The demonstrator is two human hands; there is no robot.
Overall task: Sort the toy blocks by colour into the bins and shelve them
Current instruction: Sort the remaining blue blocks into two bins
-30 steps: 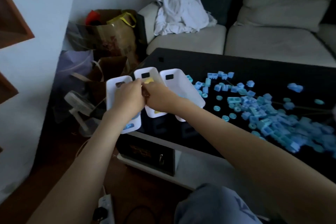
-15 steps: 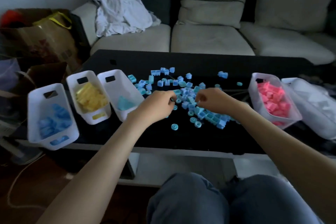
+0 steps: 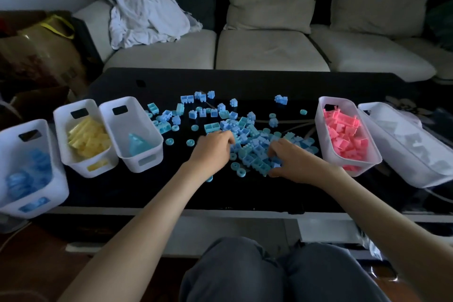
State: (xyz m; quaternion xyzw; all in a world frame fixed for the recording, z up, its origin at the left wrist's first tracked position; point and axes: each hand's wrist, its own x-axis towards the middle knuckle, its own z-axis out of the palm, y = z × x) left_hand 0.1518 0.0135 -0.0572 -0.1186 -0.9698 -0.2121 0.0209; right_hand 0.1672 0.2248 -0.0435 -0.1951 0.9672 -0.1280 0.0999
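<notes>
A pile of light blue and teal toy blocks (image 3: 255, 147) lies spread over the middle of the black table (image 3: 245, 81). My left hand (image 3: 213, 148) has its fingers curled over blocks at the pile's left edge. My right hand (image 3: 293, 160) cups a clump at the pile's near right, thumb underneath. Three white bins stand at the left: one with blue blocks (image 3: 50, 135), one with yellow blocks (image 3: 64, 116), one with a few teal pieces (image 3: 141, 110). At the right, one bin (image 3: 321, 117) holds pink blocks and another (image 3: 370, 109) holds pale pieces.
Loose round teal pieces (image 3: 190, 142) lie between the pile and the left bins. A cream sofa (image 3: 264, 51) with a crumpled white cloth (image 3: 144, 14) runs behind the table. Paper bags (image 3: 41, 54) stand at the far left. My knees (image 3: 282, 274) are under the table's near edge.
One second ago both hands were at the left bins; the view swung right and both hands went into the blue pile. Since half a second ago they have sunk deeper into it.
</notes>
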